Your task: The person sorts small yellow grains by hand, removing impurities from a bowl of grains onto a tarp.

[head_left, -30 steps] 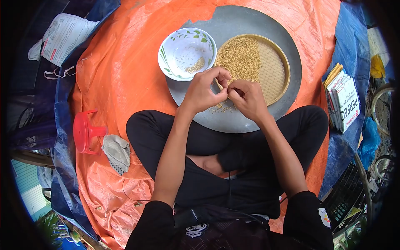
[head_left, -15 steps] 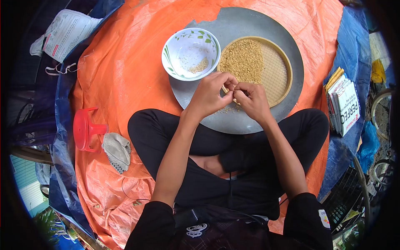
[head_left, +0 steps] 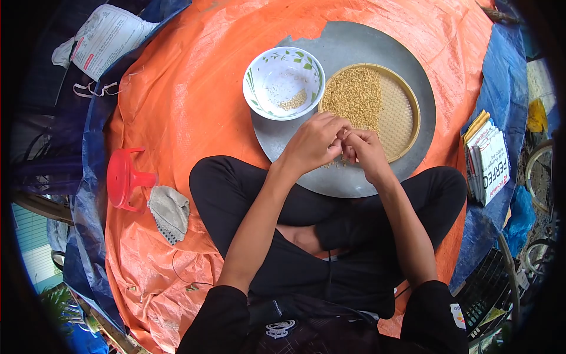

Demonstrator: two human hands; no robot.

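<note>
My left hand [head_left: 318, 141] and my right hand [head_left: 367, 152] meet fingertip to fingertip over the near left edge of a round woven tray [head_left: 401, 109]. Both are closed in a pinch; whatever lies between the fingers is too small to name. Golden unhusked grains [head_left: 354, 94] cover the left part of the tray. Beside it, a white bowl with green leaves [head_left: 252, 88] holds a small heap of pale grains [head_left: 293, 100]. Tray and bowl rest on a round grey board [head_left: 354, 35], where a few loose grains lie under my hands.
An orange tarp [head_left: 200, 71] spreads under my crossed legs. On the left are a red plastic stool [head_left: 121, 179] and a grey cloth cap [head_left: 170, 211]. Folded printed sacks [head_left: 490, 162] lie at the right, on a blue tarp [head_left: 480, 230].
The whole view has shifted, with the board, bowl and tray now slightly lower and further right. My hands remain together, their fingers curled closer over each other.
</note>
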